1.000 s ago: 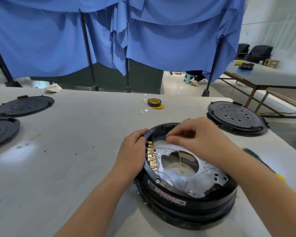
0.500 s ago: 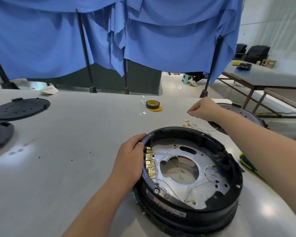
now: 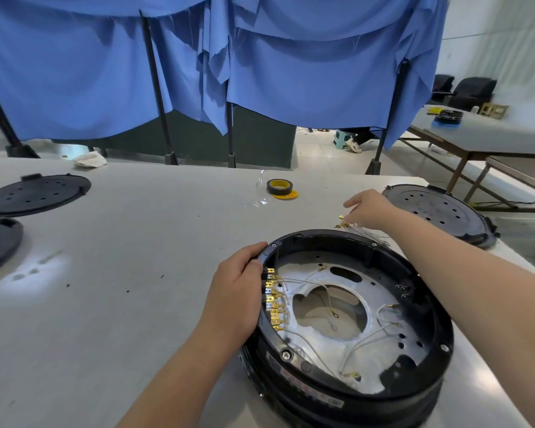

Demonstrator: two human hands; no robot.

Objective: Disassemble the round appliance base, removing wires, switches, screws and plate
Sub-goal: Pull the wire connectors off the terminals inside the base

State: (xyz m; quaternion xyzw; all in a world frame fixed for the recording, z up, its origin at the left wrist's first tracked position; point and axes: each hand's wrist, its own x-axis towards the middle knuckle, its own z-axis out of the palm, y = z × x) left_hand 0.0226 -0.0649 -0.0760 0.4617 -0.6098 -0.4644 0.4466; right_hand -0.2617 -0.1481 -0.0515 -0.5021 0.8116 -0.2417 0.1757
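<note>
In the head view, the round appliance base (image 3: 346, 329) lies open side up on the near right part of your table (image 3: 130, 273). Inside its black rim sits a silver metal plate (image 3: 380, 344) with a large hole in the middle, and thin white wires (image 3: 365, 338) with gold ring ends trail loosely across it. A row of gold terminals (image 3: 274, 299) lines the left inner wall. The near edge of the base is cut off by the bottom of the view.

Your left hand (image 3: 238, 291) grasps the left rim of the base, fingers curled over the edge just beside the terminals. Your right hand (image 3: 369, 208) reaches past the far rim, fingers loosely bent over a small bundle of removed wires (image 3: 362, 230) on the table; whether it pinches them or has let go cannot be told, as the hand covers the contact.

A black lid (image 3: 439, 214) lies far right, partly hidden by your forearm. Two more black lids (image 3: 37, 193) lie far left, the nearer one cut off. A tape roll (image 3: 279, 186) sits toward the far edge.
</note>
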